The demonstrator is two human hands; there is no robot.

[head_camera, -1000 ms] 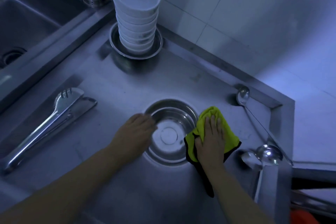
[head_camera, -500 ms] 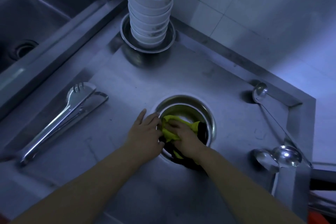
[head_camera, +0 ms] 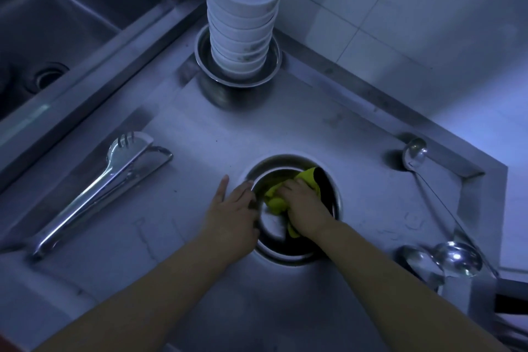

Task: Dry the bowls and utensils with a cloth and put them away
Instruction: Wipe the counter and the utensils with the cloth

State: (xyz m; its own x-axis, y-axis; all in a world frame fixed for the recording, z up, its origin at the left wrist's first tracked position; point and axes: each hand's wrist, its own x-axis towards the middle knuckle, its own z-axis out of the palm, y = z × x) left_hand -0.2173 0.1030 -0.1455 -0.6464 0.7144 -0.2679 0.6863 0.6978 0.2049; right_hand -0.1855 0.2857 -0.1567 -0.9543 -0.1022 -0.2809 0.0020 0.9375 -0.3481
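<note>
Your R hand (head_camera: pixel 304 206) grips cloth (head_camera: pixel 275 203), wiping inside steel bowl (head_camera: pixel 333 184); L hand (head_camera: pixel 233 213) lies flat-fingered on rim. Next: probably finish, stack w/ others.

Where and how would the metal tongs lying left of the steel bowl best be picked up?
The tongs lie flat on the steel counter, heads toward the sink, hinged end nearest the person. Probably best: come from above with the left hand and close round both arms at mid-length, where they run close together and nothing crowds them.
</note>
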